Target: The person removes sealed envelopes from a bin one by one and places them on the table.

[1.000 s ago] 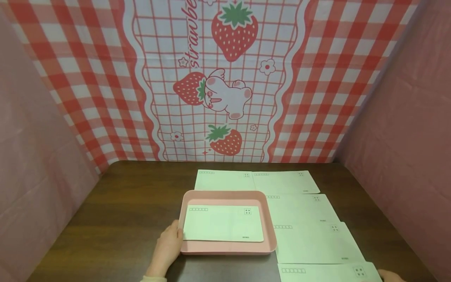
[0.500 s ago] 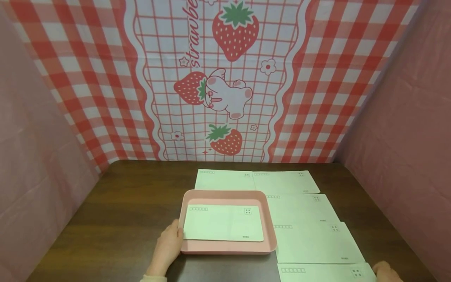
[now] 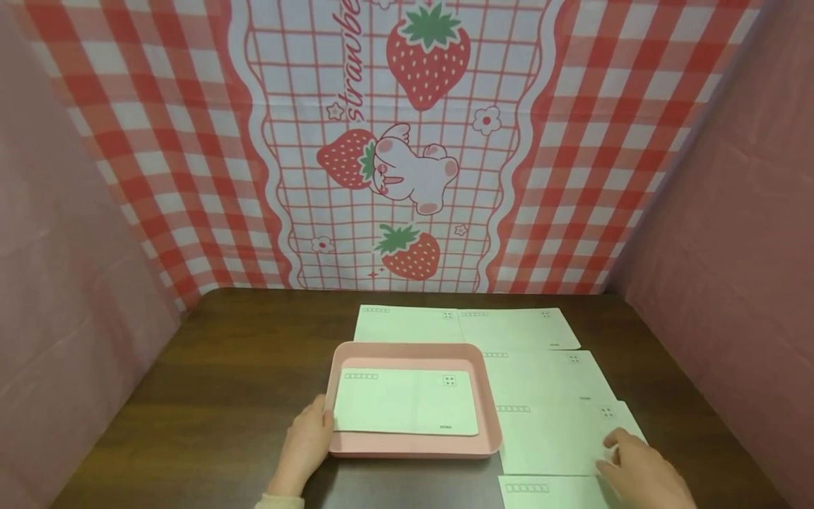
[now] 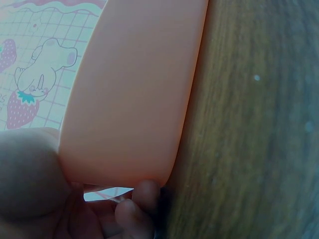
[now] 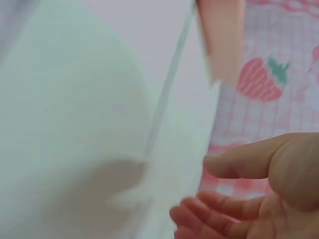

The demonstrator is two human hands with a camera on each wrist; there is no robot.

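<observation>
A shallow pink tray (image 3: 413, 445) sits on the table with a white envelope (image 3: 403, 401) lying in it. My left hand (image 3: 305, 440) grips the tray's left edge. The left wrist view shows the thumb and fingers around a corner of the tray's wall (image 4: 132, 89). My right hand (image 3: 644, 472) hovers over the envelopes on the right, thumb and fingers apart. It is nearest to the front envelope (image 3: 540, 493) and the one just behind it (image 3: 547, 442). In the right wrist view nothing shows between its fingers (image 5: 239, 164).
More envelopes lie flat in rows: one at the back right (image 3: 515, 326), one behind the tray (image 3: 407, 322), one (image 3: 540, 375) right of it. The dark wooden table (image 3: 210, 396) ends at a strawberry-print cloth (image 3: 407, 141). Pink cloths (image 3: 731, 268) hang at both sides.
My right hand has moved in from the lower right corner, up and left, over the front envelopes. The left hand and tray stay in place.
</observation>
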